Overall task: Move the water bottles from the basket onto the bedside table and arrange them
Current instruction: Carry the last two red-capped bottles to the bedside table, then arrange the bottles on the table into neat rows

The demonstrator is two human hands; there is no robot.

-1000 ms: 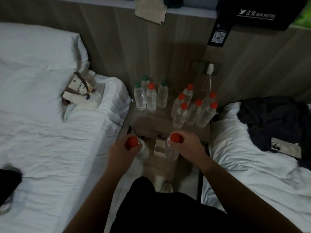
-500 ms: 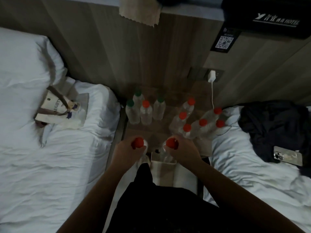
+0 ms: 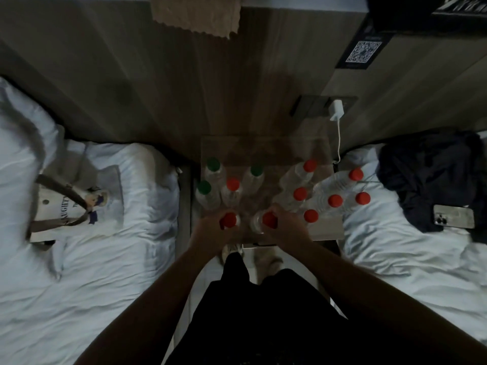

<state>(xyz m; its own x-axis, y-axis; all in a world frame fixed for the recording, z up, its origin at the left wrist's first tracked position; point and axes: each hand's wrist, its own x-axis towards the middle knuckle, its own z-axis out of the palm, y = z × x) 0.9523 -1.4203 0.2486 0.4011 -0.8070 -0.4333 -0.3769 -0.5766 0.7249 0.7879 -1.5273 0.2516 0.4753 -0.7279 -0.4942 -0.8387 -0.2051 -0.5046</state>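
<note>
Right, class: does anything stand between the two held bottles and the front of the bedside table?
Nothing visible does. The left hand holds a bottle and the right hand a second bottle over the bedside table's front edge. Standing bottles only crowd them: a left cluster behind the left hand, a right cluster beside the right hand.

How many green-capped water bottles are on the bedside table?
3 green-capped bottles on the bedside table, left cluster: rear-left, rear-right, front-left. None looks hidden.

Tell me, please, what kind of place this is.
Probably a hotel twin room: a left bed and a right bed in white linen, a bedside table between them, and a QR code sign above.
</note>
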